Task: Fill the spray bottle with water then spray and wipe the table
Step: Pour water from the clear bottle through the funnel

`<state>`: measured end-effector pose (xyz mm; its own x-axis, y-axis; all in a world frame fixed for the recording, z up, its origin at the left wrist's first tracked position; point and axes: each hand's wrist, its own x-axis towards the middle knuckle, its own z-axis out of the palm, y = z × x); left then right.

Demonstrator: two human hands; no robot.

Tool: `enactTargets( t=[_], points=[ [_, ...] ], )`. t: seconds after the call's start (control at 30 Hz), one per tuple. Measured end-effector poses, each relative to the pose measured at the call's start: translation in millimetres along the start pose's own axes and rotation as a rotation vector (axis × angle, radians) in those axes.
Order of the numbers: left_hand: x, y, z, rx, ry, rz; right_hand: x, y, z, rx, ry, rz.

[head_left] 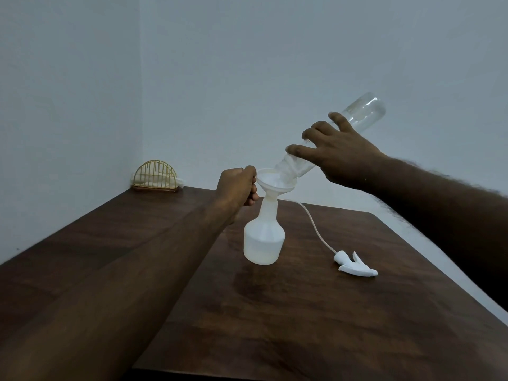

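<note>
Dark wood tabletop (302, 312) set into a corner of pale blue-grey walls (220, 64), gold wire holder (156, 176) at its far left corner. Near the middle, spray bottle (264, 240) with funnel (275, 184) pinched by left hand (237, 185); right hand (334, 152) gripping tilted clear bottle (357, 116) over it. Sprayer head (354, 265) lying toward the right edge.

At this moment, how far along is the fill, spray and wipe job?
Done: the spray head is off and lies on the table. In hand: the right hand tips the clear bottle into a funnel steadied by the left hand; the spray bottle looks partly filled. Left: refitting the head, spraying, wiping.
</note>
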<state>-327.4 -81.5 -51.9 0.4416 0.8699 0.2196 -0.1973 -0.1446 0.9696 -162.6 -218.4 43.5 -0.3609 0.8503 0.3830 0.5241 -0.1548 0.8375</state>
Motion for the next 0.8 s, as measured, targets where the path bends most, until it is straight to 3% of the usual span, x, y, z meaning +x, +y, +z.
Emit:
enactTargets(
  t=[0.8],
  points=[
    [-2.9,4.1,-2.0,0.020,-0.015,0.020,-6.7,-0.1,3.9,0.011,0.020,0.077]
  ],
)
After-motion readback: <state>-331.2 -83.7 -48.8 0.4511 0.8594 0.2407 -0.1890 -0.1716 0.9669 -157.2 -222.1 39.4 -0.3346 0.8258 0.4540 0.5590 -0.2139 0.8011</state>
